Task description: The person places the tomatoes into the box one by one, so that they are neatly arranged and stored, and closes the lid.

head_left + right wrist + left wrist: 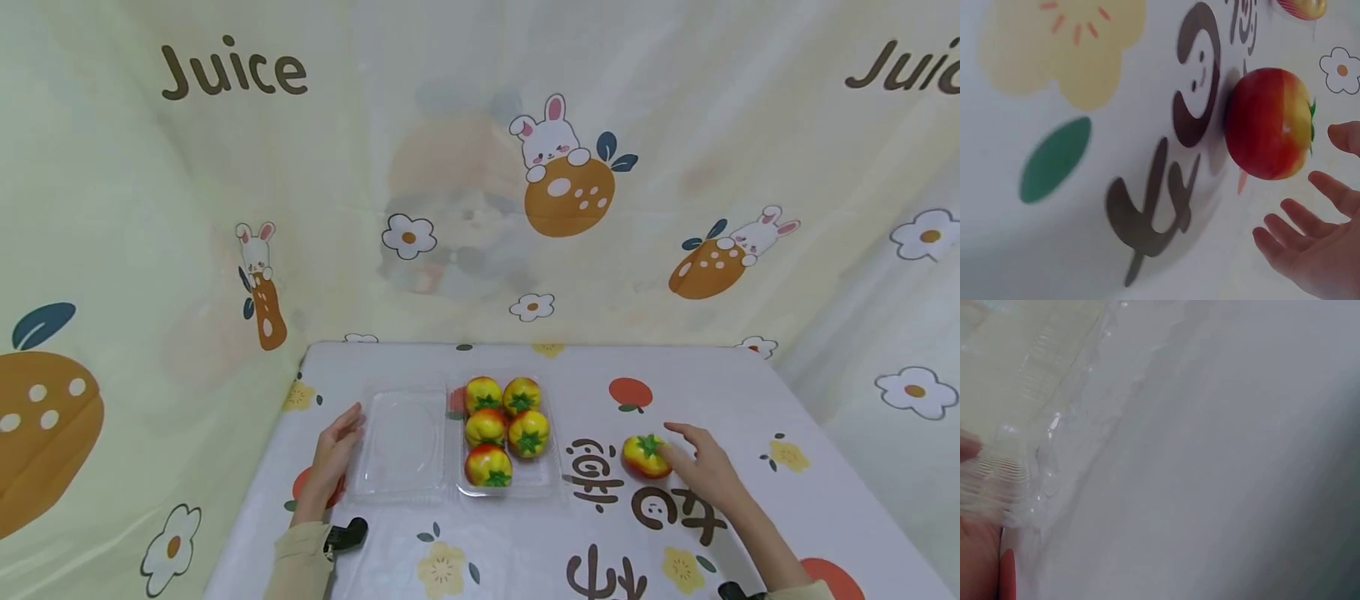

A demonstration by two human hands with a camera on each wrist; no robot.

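Note:
A red-and-yellow fruit (646,457) with a green leafy top lies on the table to the right. Close beside it is my right hand (703,468); in the right wrist view the fingers (1297,225) and thumb are spread apart, with a gap before the fruit (1266,124). A clear plastic clamshell box (552,475) stands mid-table, holding several such fruits (486,427). Its lid (402,446) lies folded out to the left. At that lid's left edge rests my left hand (335,454), fingers extended along it. The left wrist view shows the ribbed plastic (997,472) against the hand, mostly cut off.
A white printed tablecloth (442,537) covers the table. Behind it hangs a cream curtain (337,275) with rabbit and flower prints, and more curtain closes off both sides. Dark wrist camera mounts (348,535) sit at both wrists.

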